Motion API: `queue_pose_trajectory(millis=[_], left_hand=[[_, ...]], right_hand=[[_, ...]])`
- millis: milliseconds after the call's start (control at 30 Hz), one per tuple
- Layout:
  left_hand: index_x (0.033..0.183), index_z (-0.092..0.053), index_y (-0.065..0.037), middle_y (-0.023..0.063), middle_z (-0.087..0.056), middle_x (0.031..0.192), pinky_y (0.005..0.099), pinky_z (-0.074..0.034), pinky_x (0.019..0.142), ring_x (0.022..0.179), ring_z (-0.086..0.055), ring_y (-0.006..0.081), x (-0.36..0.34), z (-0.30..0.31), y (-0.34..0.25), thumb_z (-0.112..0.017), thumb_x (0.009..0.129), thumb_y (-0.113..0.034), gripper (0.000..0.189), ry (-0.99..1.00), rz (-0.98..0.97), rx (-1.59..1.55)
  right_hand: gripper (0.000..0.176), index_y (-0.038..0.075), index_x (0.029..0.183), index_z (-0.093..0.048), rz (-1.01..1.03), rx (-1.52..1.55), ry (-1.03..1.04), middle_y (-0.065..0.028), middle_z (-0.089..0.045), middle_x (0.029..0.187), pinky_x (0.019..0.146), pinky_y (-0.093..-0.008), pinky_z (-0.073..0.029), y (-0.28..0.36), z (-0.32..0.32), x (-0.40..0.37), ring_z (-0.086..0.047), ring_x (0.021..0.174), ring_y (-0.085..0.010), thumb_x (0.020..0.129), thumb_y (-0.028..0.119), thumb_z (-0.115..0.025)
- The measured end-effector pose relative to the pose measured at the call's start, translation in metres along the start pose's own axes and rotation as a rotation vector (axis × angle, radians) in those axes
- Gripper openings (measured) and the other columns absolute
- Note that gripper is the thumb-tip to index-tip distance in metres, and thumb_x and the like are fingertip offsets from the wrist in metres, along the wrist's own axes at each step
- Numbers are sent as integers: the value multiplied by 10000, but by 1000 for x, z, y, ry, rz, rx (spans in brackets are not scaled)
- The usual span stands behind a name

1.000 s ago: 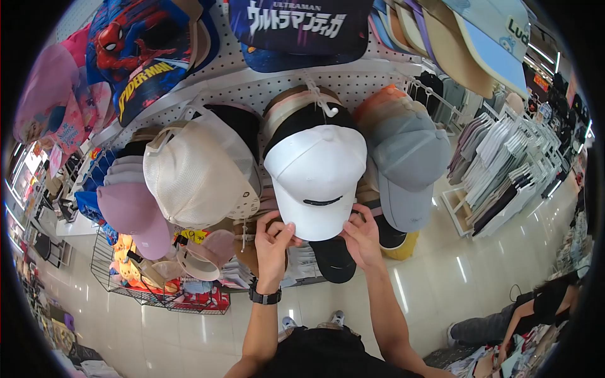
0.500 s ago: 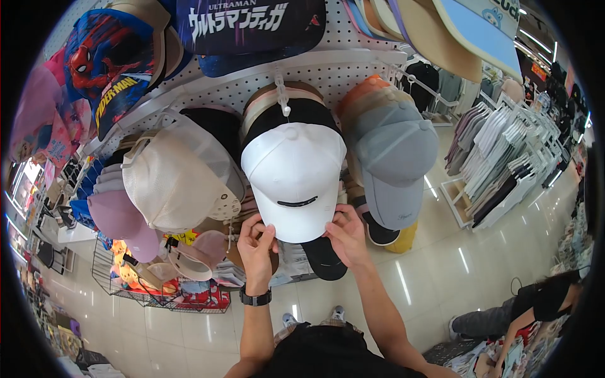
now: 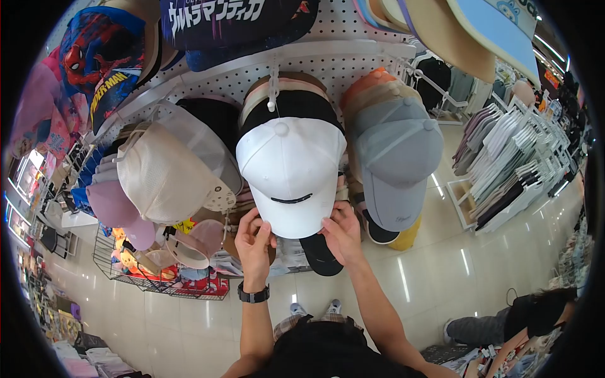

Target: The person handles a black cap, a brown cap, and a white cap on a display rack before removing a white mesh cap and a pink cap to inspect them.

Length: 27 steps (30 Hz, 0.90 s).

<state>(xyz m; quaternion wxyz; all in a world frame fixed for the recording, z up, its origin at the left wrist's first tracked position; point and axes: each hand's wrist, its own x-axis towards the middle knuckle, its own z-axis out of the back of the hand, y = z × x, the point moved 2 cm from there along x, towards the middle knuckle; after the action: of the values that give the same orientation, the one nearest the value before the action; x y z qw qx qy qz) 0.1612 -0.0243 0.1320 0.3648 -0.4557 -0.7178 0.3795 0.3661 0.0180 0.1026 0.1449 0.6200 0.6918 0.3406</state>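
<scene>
A white baseball cap [image 3: 291, 160] with a short black mark above its brim hangs at the front of a stack of caps, below a clear hook [image 3: 273, 91]. My left hand [image 3: 254, 242] pinches the left edge of the brim between thumb and fingers. On the opposite edge, my right hand [image 3: 343, 233] grips the brim the same way. Behind the white cap shows a black cap [image 3: 283, 108]. The brim of another black cap [image 3: 321, 255] sticks out below, beside my right hand.
To the right hang grey caps [image 3: 400, 160]; to the left, a cream cap [image 3: 167, 173] and a pink cap [image 3: 116, 205]. Visors [image 3: 454, 38] jut out overhead. A wire basket [image 3: 157, 280] stands lower left. A clothes rack [image 3: 504, 164] and another person [image 3: 529, 318] are at right.
The view has shifted slightly, so the caps appear a little higher and the white cap a bit further left. Both hands keep their hold on its brim.
</scene>
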Motion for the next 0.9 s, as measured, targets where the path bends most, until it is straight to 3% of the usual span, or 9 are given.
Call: queue_pose_trajectory(millis=[500,567,900], left_hand=[[1354,-565,21,81,-725,1018,237,-491,608,697,-623,116,4,13,7,-708,974,-18,407,111,64,-123],[1352,-564,20,80,-724,1018,236,-490,608,699,-621,115,6,12,8,-708,975,-20,405,120,73,-139],[1338,-553,13,78,-716,1017,237,-485,616,704,-601,103,10,13,9,-706,977,-33,395,163,87,-183]], right_hand=[[368,39,1316,-509,84,-51,-44,-62,-656,1125,881,-318,-527,-3,0,-3,-631,1005,-148,980,-34,-640],[389,41,1327,-505,89,-32,-35,-107,-667,1209,989,-368,-520,-6,4,-3,-648,1128,-199,967,-31,-636],[420,40,1350,-502,116,-45,-53,-134,-653,1260,1019,-390,-511,-6,4,-6,-635,1176,-214,959,-37,-637]])
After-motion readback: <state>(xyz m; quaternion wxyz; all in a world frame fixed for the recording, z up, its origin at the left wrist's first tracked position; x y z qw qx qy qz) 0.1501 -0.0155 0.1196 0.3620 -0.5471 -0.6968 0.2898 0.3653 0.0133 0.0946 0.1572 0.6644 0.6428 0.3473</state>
